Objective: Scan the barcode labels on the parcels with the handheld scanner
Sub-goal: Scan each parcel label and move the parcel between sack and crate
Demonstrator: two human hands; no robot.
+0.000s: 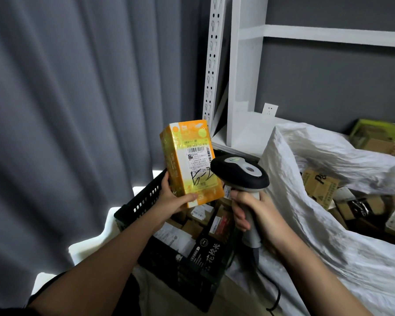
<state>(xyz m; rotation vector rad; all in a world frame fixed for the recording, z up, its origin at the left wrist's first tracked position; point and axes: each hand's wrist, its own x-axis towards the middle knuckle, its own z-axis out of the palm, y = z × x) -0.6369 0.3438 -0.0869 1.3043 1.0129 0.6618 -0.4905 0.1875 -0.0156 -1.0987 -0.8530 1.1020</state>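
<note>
The yellow parcel [189,165] is being held up in the left hand [172,199], label facing the handheld scanner [242,172] gripped in the right hand [253,213]; many parcels are waiting in the black crate [146,201] and white sack [306,160].

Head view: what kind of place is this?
Probably a parcel sorting or storage room: a big white sack full of cardboard boxes, a black crate of labelled parcels, white metal shelving, and a handheld scanner.
</note>
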